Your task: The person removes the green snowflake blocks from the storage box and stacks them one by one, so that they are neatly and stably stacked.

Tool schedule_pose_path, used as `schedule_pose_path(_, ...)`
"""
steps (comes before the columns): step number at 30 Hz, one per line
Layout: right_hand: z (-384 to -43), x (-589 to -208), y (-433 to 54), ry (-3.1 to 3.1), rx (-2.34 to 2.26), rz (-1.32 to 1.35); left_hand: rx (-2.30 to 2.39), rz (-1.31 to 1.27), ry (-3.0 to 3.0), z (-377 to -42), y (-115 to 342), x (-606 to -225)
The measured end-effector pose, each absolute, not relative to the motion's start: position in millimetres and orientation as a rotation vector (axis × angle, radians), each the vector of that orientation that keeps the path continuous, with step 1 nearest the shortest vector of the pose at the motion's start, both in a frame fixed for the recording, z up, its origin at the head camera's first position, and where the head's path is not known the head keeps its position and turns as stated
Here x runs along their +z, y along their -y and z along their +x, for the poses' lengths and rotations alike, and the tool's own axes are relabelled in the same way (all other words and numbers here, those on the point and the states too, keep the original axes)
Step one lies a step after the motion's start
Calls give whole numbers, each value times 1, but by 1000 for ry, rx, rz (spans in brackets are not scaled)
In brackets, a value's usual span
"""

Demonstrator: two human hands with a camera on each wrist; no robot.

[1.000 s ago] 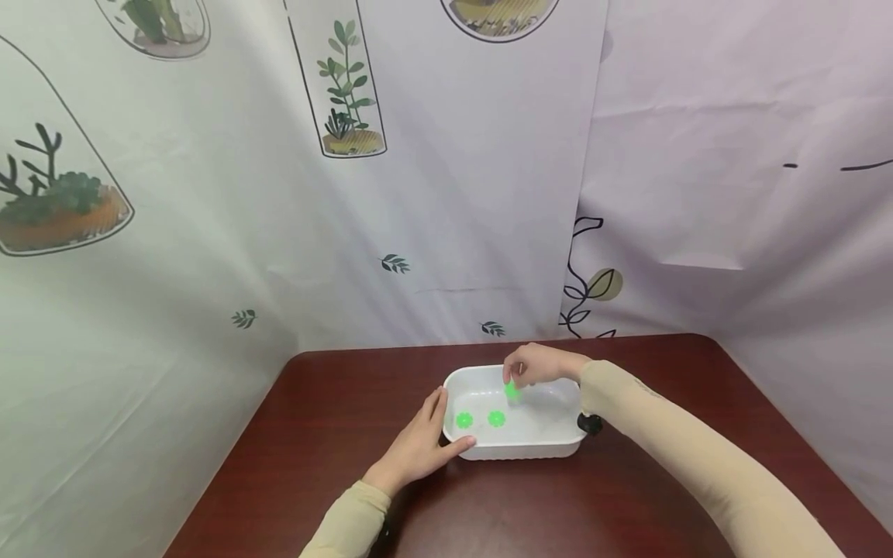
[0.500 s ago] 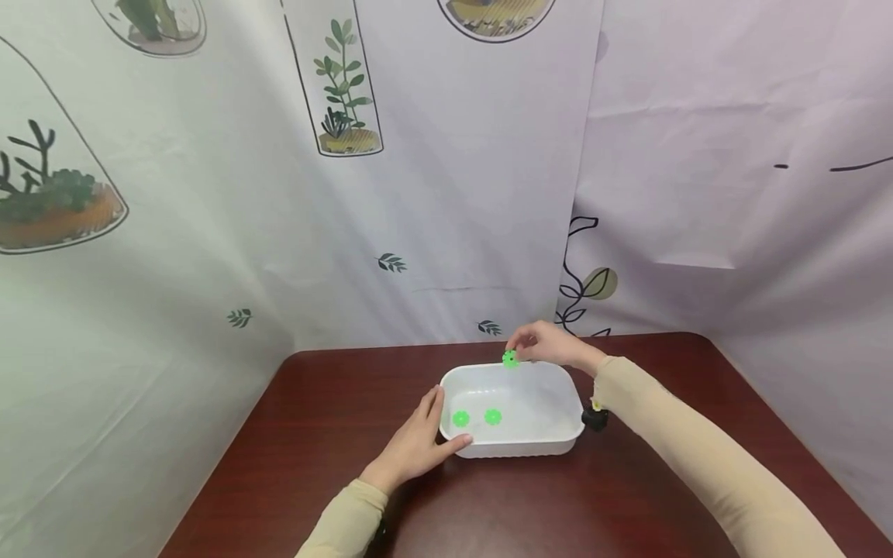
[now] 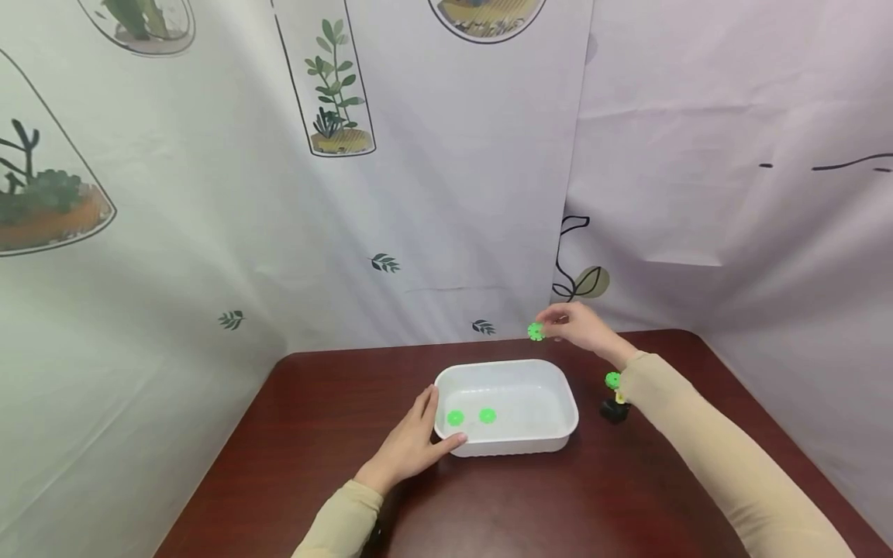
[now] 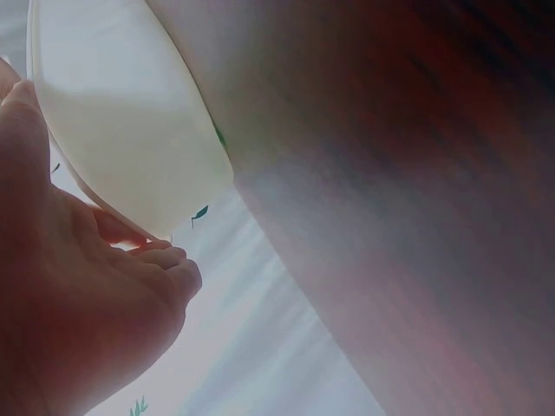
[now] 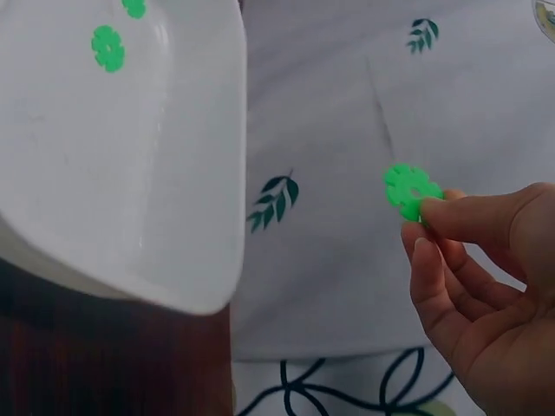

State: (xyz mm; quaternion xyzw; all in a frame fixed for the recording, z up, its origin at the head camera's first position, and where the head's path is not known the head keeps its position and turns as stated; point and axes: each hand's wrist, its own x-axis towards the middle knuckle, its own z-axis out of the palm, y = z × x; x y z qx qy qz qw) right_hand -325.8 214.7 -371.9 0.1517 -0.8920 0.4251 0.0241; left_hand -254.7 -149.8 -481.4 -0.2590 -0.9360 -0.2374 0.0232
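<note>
My right hand [image 3: 582, 327] pinches a bright green notched plastic disc [image 5: 412, 190], flower-shaped with a small centre hole, between thumb and fingertips. It is raised above the table, past the far right corner of a white basin [image 3: 516, 448]. Two like green discs lie flat on the basin's floor: a left one [image 3: 456, 418] and a right one [image 3: 487, 416]. My left hand [image 3: 405, 449] holds the basin's left end, its thumb at the near rim and fingers along the left side. In the left wrist view the left hand [image 4: 95, 269] meets the basin's rim [image 4: 113, 208].
Below the right cuff show another green piece [image 3: 613, 380], a small yellow flower shape [image 3: 619, 397] and a black object [image 3: 614, 411]. The dark red-brown table [image 3: 502, 504] ends at a white curtain [image 3: 446, 194] printed with plants.
My right hand has lifted the green disc from inside the basin, up over the far rim, and moved it right and away. The left hand has stayed at the basin's left end.
</note>
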Motion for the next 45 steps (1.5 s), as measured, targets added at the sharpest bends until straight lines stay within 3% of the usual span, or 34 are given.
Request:
schedule_pose_path(16, -309, -362, -285, 2694, 1305, 214, -722, -763, 2921, -262, 154, -477)
schedule_pose_path(45, -285, -461, -330, 2672, 1485, 28, -739, -785, 2938, -260, 148, -479)
